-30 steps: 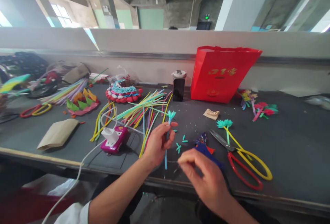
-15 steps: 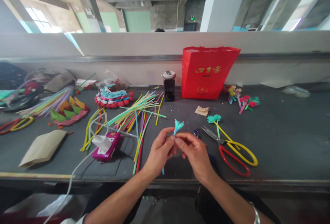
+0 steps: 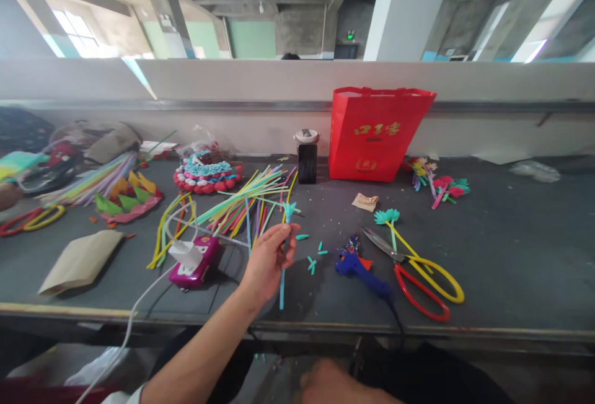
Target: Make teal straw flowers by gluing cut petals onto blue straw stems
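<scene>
My left hand (image 3: pixel 267 260) pinches a teal straw (image 3: pixel 284 254) upright over the dark table (image 3: pixel 511 255). The straw's top is cut into a small fringed flower. My right hand (image 3: pixel 332 385) sits low below the table's front edge, blurred, its fingers not readable. Small teal straw offcuts (image 3: pixel 312 254) lie just right of the held straw. A blue glue gun (image 3: pixel 360 266) and red-and-yellow scissors (image 3: pixel 418 274) rest further right, with a finished teal straw flower (image 3: pixel 388 216) lying across the scissors' blades.
A pile of coloured straws (image 3: pixel 246 202) lies behind my left hand. A magenta device with a white plug and cable (image 3: pixel 193 260) sits to the left. A red bag (image 3: pixel 374 133), a dark jar (image 3: pixel 307 157), a brown paper piece (image 3: pixel 81 258) and straw crafts (image 3: pixel 204 171) line the back and left.
My right hand let go of the straw's top and dropped below the table edge. The left hand moved slightly left, still holding the straw. The glue gun is uncovered now.
</scene>
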Tool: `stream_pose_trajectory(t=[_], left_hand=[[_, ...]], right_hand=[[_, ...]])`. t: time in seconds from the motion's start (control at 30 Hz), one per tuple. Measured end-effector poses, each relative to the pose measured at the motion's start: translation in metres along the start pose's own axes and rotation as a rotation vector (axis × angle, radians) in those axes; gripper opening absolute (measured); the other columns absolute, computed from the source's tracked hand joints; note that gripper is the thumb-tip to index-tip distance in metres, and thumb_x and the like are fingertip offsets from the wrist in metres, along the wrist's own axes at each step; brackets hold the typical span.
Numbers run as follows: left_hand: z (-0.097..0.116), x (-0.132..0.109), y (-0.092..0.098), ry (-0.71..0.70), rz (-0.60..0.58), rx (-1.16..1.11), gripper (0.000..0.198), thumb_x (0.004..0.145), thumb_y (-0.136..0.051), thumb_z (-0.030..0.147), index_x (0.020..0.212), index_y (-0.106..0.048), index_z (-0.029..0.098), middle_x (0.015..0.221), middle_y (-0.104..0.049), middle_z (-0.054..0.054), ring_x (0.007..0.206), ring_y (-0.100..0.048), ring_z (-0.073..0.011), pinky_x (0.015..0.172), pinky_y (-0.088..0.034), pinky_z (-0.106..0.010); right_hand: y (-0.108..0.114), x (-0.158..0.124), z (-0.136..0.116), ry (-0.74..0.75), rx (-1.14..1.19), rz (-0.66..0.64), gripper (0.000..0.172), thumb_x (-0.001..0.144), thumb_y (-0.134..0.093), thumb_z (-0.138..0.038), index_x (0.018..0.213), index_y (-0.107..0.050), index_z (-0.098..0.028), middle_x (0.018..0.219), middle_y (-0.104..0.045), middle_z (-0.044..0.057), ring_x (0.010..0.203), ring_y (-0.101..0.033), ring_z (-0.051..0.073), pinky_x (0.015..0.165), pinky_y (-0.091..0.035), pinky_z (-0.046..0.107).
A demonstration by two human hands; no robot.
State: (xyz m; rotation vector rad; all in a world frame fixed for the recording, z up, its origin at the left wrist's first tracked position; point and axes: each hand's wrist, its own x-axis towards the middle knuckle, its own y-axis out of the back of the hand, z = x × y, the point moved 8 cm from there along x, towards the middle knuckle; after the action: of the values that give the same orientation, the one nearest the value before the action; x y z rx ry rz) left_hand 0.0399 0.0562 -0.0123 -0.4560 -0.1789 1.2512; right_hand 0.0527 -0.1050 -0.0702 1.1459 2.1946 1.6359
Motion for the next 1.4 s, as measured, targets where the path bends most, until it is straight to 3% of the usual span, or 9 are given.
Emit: stream_pose_trajectory(t=[0.13, 0.23, 0.33, 0.43, 0.63, 0.8, 1.03, 1.23, 1.4], left_hand=[[-0.001, -0.005, -0.001, 0.005, -0.015, -0.007, 0.031, 0.08, -0.069, 0.039, 0.098, -0.066, 0.014, 0.057, -0.048, 0.006, 0.038, -0.028, -0.0014, 0.038, -0.015, -0.018], [0.001, -0.009, -0.001, 0.005, -0.014, -0.026, 0.028, 0.079, -0.07, 0.038, 0.093, -0.064, 0.015, 0.055, -0.047, 0.007, 0.038, -0.025, -0.0009, 0.038, -0.014, -0.017], [0.002, -0.01, -0.002, 0.018, -0.017, -0.047, 0.023, 0.079, -0.068, 0.036, 0.088, -0.061, 0.016, 0.058, -0.051, 0.006, 0.037, -0.029, -0.0014, 0.037, -0.015, -0.017], [0.001, -0.01, -0.003, 0.029, -0.03, -0.072, 0.021, 0.079, -0.068, 0.034, 0.086, -0.059, 0.015, 0.063, -0.053, 0.005, 0.038, -0.033, -0.0014, 0.037, -0.015, -0.017], [-0.004, -0.009, -0.007, 0.079, -0.051, -0.086, 0.018, 0.081, -0.065, 0.031, 0.086, -0.059, 0.015, 0.057, -0.049, 0.006, 0.037, -0.028, -0.0012, 0.037, -0.014, -0.018], [-0.006, -0.011, -0.008, 0.102, -0.062, -0.092, 0.017, 0.081, -0.064, 0.03, 0.086, -0.059, 0.015, 0.056, -0.049, 0.006, 0.038, -0.03, -0.0025, 0.037, -0.016, -0.018], [-0.012, -0.012, -0.018, 0.14, -0.079, -0.107, 0.019, 0.08, -0.065, 0.033, 0.085, -0.057, 0.016, 0.055, -0.049, 0.006, 0.037, -0.028, -0.0023, 0.037, -0.014, -0.018], [-0.018, -0.012, -0.025, 0.16, -0.082, -0.092, 0.025, 0.081, -0.066, 0.039, 0.089, -0.059, 0.017, 0.048, -0.04, 0.009, 0.037, -0.02, -0.0023, 0.039, -0.01, -0.019], [-0.016, -0.016, -0.025, 0.143, -0.064, -0.051, 0.028, 0.081, -0.066, 0.042, 0.088, -0.062, 0.015, 0.045, -0.037, 0.009, 0.037, -0.02, -0.0023, 0.038, -0.012, -0.018]], right_hand=[[0.036, -0.013, 0.014, 0.036, -0.164, 0.076, 0.037, 0.085, -0.063, -0.047, 0.059, -0.058, -0.021, 0.061, -0.064, 0.0, 0.062, -0.058, 0.016, 0.055, -0.042, 0.027], [0.111, -0.033, 0.065, -0.323, -0.271, 0.318, 0.017, 0.093, -0.054, -0.032, 0.087, -0.064, -0.021, 0.084, -0.07, 0.004, 0.081, -0.063, 0.019, 0.073, -0.048, 0.031], [0.154, -0.061, 0.109, -0.59, -0.525, 0.448, 0.038, 0.088, -0.059, -0.039, 0.119, -0.057, -0.016, 0.109, -0.067, 0.014, 0.102, -0.061, 0.029, 0.089, -0.046, 0.042], [0.145, -0.078, 0.145, -0.779, -0.609, 0.295, 0.054, 0.082, -0.063, -0.042, 0.123, -0.055, -0.008, 0.107, -0.066, 0.019, 0.102, -0.061, 0.035, 0.087, -0.048, 0.045], [0.123, -0.08, 0.163, -0.994, -0.478, 0.112, 0.029, 0.081, -0.053, -0.029, 0.102, -0.064, -0.013, 0.088, -0.065, 0.013, 0.085, -0.067, 0.029, 0.075, -0.05, 0.038], [0.153, -0.088, 0.162, -0.99, -0.083, 0.383, 0.023, 0.075, -0.055, -0.035, 0.088, -0.064, -0.018, 0.086, -0.068, 0.01, 0.084, -0.065, 0.027, 0.076, -0.049, 0.038], [0.176, -0.088, 0.13, -0.693, 1.015, 0.879, 0.037, 0.081, -0.046, -0.042, 0.101, -0.065, -0.018, 0.098, -0.067, 0.018, 0.065, -0.061, 0.022, 0.038, -0.039, 0.028], [0.142, -0.067, 0.099, -0.799, 1.126, 0.795, 0.033, 0.072, -0.072, -0.043, 0.097, -0.067, -0.021, 0.069, -0.059, 0.003, 0.042, -0.042, 0.009, 0.036, -0.031, 0.023], [0.15, -0.062, 0.092, -0.776, 0.807, 0.854, 0.026, 0.083, -0.063, -0.045, 0.089, -0.069, -0.02, 0.07, -0.064, 0.003, 0.046, -0.052, 0.011, 0.044, -0.043, 0.026]])
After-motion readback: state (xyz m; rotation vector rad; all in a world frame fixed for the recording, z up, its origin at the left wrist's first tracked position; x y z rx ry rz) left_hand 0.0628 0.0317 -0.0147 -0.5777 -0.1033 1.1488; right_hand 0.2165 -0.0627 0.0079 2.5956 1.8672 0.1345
